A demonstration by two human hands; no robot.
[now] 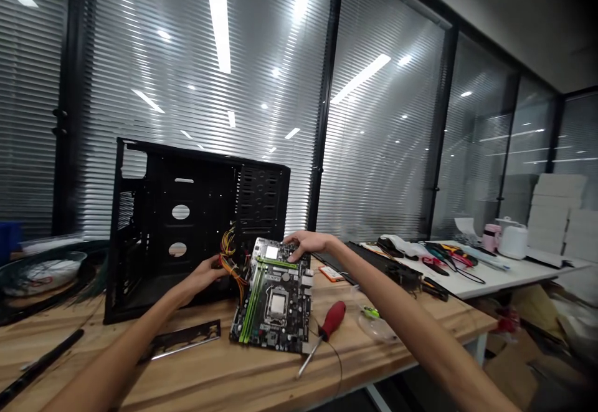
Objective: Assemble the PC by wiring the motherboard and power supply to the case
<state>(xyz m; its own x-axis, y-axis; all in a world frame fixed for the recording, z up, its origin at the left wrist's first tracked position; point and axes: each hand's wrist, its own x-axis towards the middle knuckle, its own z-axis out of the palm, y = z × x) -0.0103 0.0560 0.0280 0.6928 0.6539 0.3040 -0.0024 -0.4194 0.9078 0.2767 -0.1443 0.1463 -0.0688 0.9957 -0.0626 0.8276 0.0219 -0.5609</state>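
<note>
A motherboard (292,297) with lime-green slots and a silver processor socket is tilted up in front of an open black computer case (200,181), its lower edge near the tabletop. My right hand (306,244) grips its upper right edge, fingers over the front. To the left, my left hand (205,275) is closed around a bundle of yellow, black and red power cables (228,251); its fingertips are partly hidden. These cables run down behind the board's left side. By the board's lower right corner lies a red-handled screwdriver (333,320).
A metal bracket plate (187,337) lies front left on the wooden table (224,381). Further left are a black rod (44,359) and green wiring. At right stands a clear plastic dish (374,328); beyond it, a white table (471,284) bears tools and a kettle (512,240).
</note>
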